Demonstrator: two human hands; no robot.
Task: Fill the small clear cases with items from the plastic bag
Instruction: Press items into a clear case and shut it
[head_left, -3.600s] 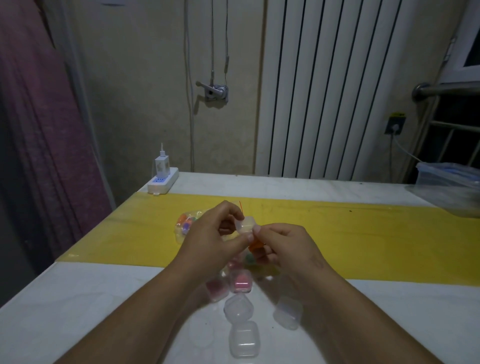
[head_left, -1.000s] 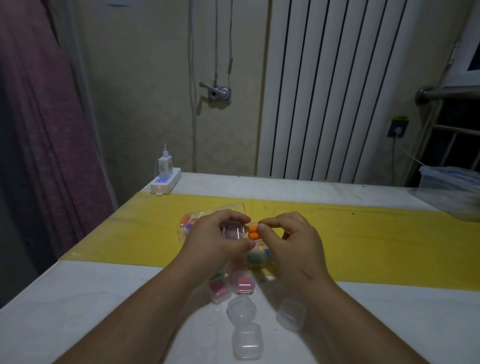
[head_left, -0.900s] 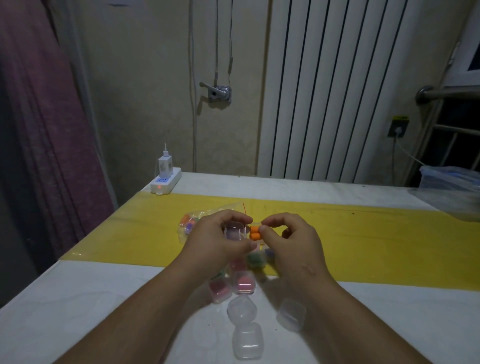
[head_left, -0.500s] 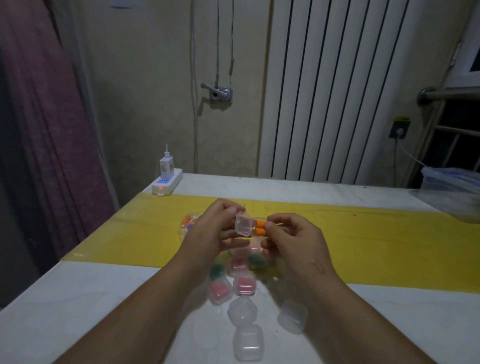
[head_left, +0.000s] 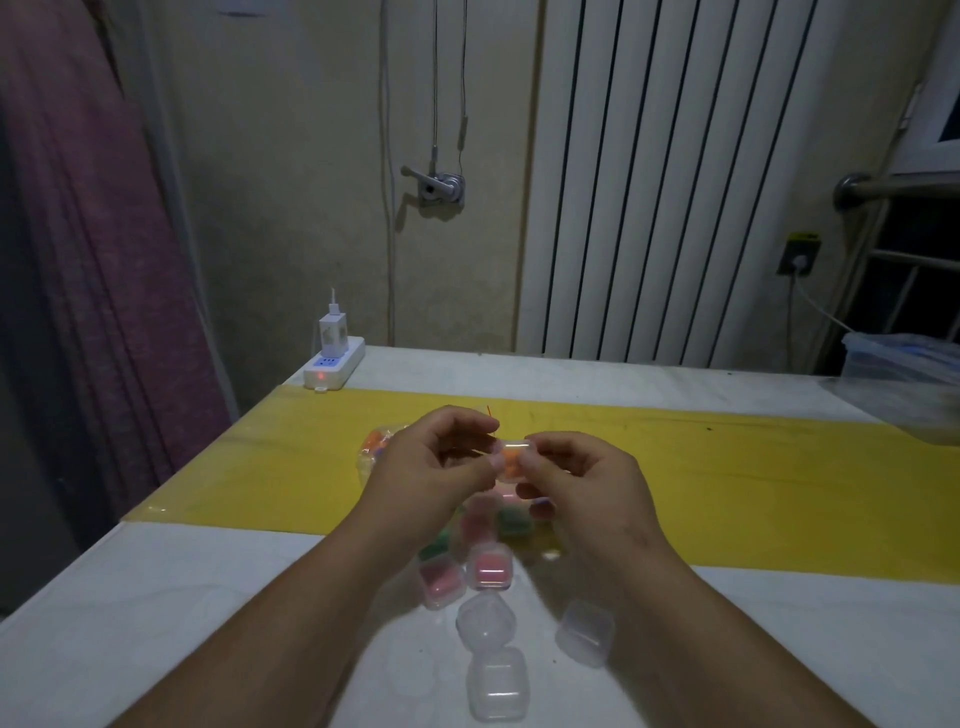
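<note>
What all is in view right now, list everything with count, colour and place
held case: one, clear with orange items, between both hands
filled cases: several, pink or green inside, near the mat's front edge
empty cases: three, clear, on the white table, nearest the camera
plastic bag: one, clear, on the yellow mat, behind left hand
power strip: one, white, far left corner
storage box: one, clear, far right
left hand, right hand: fingers pinching held case

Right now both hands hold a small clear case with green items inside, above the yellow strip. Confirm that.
Not quite: the items inside are orange, not green. The head view shows the left hand and right hand together holding the small clear case above the yellow strip.
</note>
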